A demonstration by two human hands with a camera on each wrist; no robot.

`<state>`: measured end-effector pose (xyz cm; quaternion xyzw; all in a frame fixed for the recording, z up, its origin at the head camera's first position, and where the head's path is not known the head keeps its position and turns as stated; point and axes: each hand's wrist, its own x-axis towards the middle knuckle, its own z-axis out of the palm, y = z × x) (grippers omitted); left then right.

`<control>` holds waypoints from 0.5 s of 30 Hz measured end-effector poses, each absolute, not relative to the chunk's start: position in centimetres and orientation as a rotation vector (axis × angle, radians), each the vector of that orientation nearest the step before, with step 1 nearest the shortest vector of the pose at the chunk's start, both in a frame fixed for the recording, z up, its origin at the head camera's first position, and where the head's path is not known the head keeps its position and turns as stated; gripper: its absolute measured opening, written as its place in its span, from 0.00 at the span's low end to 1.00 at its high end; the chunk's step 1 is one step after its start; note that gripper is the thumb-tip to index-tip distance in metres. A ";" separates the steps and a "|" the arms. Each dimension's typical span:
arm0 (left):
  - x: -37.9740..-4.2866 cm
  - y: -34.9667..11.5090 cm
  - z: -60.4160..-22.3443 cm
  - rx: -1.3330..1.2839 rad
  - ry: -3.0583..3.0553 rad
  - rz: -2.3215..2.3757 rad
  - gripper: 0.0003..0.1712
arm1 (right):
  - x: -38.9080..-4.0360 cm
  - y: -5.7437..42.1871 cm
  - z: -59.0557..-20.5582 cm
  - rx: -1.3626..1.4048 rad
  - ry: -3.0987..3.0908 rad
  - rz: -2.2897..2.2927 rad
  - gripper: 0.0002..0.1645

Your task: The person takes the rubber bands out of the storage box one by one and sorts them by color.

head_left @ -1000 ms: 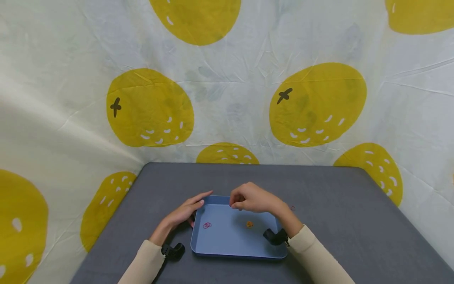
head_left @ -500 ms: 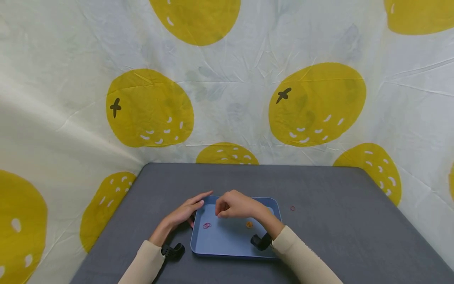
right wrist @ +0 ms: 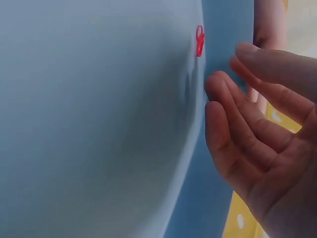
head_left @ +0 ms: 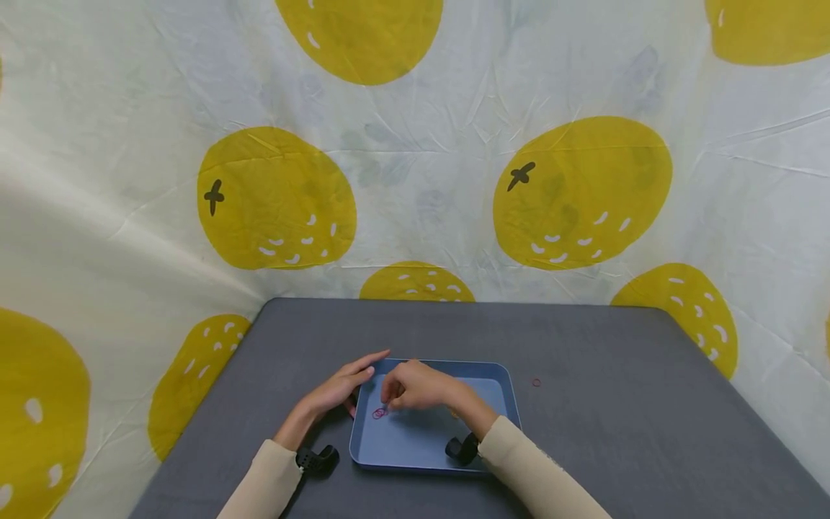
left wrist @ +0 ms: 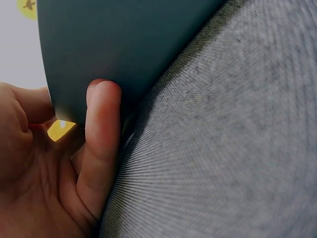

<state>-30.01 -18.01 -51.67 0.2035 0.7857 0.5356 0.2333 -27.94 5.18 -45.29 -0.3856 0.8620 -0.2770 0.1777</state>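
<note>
A blue rectangular tray point(head_left: 431, 455) lies on the table. My left hand point(head_left: 340, 386) holds its left wall near the far corner, one digit over the rim; in the left wrist view, fingers point(left wrist: 103, 124) press the outer side. My right hand point(head_left: 418, 386) hovers low inside the tray, fingers loosely bent and nothing visible between them. Just beyond its fingertips lie thin red loops point(head_left: 379, 413) like small rubber bands, seen also as a red cluster point(right wrist: 199, 42) in the right wrist view. An orange item point(head_left: 452, 413) is mostly hidden behind the right wrist.
One red loop point(head_left: 536, 383) lies on the dark grey table point(head_left: 616, 418) to the right of the tray. Behind the table hangs a white curtain point(head_left: 421, 209) with yellow fruit prints. A black wrist camera point(head_left: 462, 448) on the right arm overlaps the tray's near part.
My right hand has moved left and down across the tray to the red loops. Its forearm uncovers the loop on the table and now covers most of the orange item. The left hand stays put.
</note>
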 end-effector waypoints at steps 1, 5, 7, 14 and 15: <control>-30.0 -18.0 -51.7 0.563 2.160 1.471 0.29 | -28.0 5.1 -45.4 -1.086 2.438 -0.787 0.04; -30.0 -18.0 -51.7 0.579 2.166 1.470 0.29 | -28.1 4.8 -45.7 -1.091 2.445 -0.785 0.04; -30.0 -18.0 -51.7 0.583 2.171 1.466 0.29 | -28.2 4.8 -45.9 -1.104 2.451 -0.785 0.04; -30.0 -18.0 -51.7 0.556 2.177 1.465 0.29 | -28.5 4.6 -46.6 -1.110 2.481 -0.781 0.03; -30.0 -17.9 -51.7 0.557 2.176 1.468 0.29 | -28.5 4.5 -46.6 -1.106 2.483 -0.781 0.03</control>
